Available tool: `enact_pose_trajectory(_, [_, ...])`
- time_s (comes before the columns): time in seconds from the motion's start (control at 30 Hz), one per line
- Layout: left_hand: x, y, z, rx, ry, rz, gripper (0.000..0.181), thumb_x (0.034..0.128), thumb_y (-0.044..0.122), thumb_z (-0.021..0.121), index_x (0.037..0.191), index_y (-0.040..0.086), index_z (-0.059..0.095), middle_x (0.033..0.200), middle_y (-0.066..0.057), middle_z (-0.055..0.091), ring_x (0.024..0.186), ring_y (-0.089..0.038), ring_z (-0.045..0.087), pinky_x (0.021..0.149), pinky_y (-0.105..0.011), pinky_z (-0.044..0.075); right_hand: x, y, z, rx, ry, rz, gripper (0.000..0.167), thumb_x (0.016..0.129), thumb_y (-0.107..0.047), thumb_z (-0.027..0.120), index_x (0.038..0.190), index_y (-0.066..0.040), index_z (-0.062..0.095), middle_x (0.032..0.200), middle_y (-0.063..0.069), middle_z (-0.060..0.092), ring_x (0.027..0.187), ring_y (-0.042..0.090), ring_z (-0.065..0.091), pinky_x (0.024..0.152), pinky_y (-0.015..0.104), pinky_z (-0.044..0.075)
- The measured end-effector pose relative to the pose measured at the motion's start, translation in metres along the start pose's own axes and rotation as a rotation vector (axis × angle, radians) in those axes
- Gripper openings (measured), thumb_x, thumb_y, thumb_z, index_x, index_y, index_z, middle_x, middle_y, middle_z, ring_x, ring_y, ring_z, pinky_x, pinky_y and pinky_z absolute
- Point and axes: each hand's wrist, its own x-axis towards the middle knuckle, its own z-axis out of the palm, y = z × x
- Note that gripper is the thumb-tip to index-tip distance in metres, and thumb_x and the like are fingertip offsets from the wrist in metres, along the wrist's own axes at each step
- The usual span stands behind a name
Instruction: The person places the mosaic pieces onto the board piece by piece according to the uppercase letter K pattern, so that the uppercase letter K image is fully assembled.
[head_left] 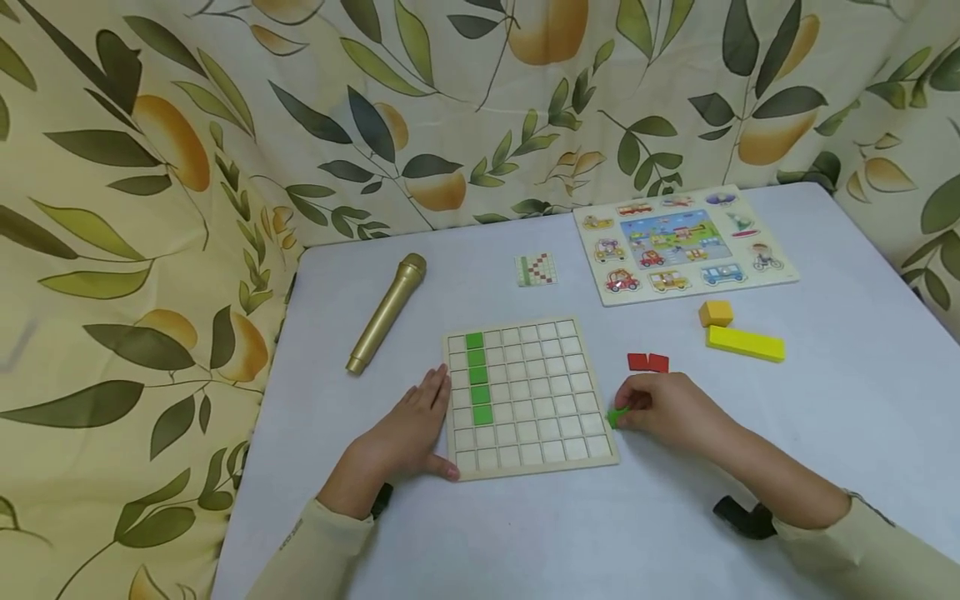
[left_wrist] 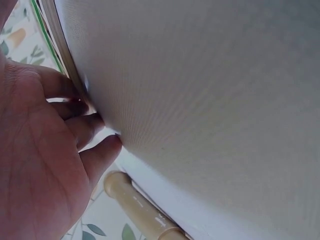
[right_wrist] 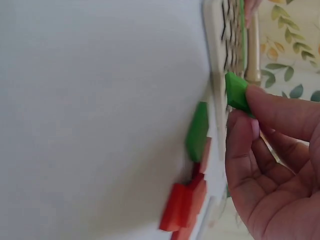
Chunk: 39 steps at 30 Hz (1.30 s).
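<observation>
In the head view, the left hand point(head_left: 416, 425) is lying with fingers extended along the left edge of a square, pale wooden grid board point(head_left: 540, 472), its thumb reaching the near corner. Five square green tiles point(head_left: 478, 375) are filling the top of the second column, just right of that hand's fingers; the column's two nearest cells and all the other columns are showing no coloured tile. The right hand point(head_left: 667, 412) is pinching another small green tile point(head_left: 617, 417) at the board's right rim, not in a cell. Two flat red tiles point(head_left: 637, 362) are lying just beyond this hand, outside the grid. A small card printed with green and red squares point(head_left: 536, 270) is lying beyond and between the hands. A slim golden microphone point(head_left: 386, 315) is lying ahead of the left hand; an orange cube point(head_left: 716, 313), a long yellow block point(head_left: 746, 343) and a picture-puzzle board point(head_left: 671, 229) are sitting beyond the right, none blocking the grid.

In the left wrist view, the fingers are spreading slightly, holding nothing.

In the right wrist view, thumb and fingers are pinching the tile; a second loose green tile point(right_wrist: 198, 131) is lying beside the hand, near the red ones.
</observation>
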Motion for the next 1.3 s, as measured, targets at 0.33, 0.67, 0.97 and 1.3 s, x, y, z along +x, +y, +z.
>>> enact_pose_trajectory(0.33, [-0.002,0.001,-0.002,0.002,0.002,0.005,0.139,0.0660,0.065,0.081,0.159,-0.004,0.004,0.167,-0.018,-0.007,0.153,-0.031,-0.003,0.122,-0.045,0.014,0.032,-0.021,0.005,0.089,-0.062,-0.009,0.012,0.084,-0.022,0.083,0.089,-0.018,0.073,0.082,-0.008,0.068,0.081,0.015,0.059,0.070,0.029,0.049])
enact_pose_trajectory(0.67, [-0.003,0.000,0.001,-0.008,0.003,0.000,0.139,0.0662,0.065,0.081,0.159,-0.004,0.003,0.167,-0.017,-0.008,0.153,-0.031,-0.004,0.123,-0.046,0.013,0.058,-0.056,0.042,0.157,-0.138,-0.114,0.009,0.085,-0.015,0.082,0.088,-0.017,0.073,0.081,-0.009,0.068,0.080,0.014,0.061,0.076,0.034,0.052])
enact_pose_trajectory(0.97, [-0.001,0.002,-0.004,0.008,-0.005,-0.008,0.138,0.0669,0.066,0.079,0.159,-0.003,0.004,0.167,-0.017,-0.007,0.153,-0.031,-0.004,0.123,-0.045,0.013,0.067,-0.080,0.059,0.193,-0.154,-0.200,0.009,0.084,-0.014,0.082,0.087,-0.016,0.074,0.079,-0.011,0.068,0.077,0.011,0.062,0.075,0.032,0.053])
enact_pose_trajectory(1.3, [-0.003,0.004,-0.007,-0.001,-0.001,-0.005,0.137,0.0676,0.065,0.080,0.159,-0.004,0.006,0.167,-0.018,-0.006,0.153,-0.031,-0.002,0.122,-0.046,0.014,0.070,-0.093,0.075,0.195,-0.181,-0.239,0.008,0.085,-0.010,0.081,0.087,-0.014,0.075,0.078,-0.010,0.069,0.075,0.010,0.062,0.072,0.028,0.054])
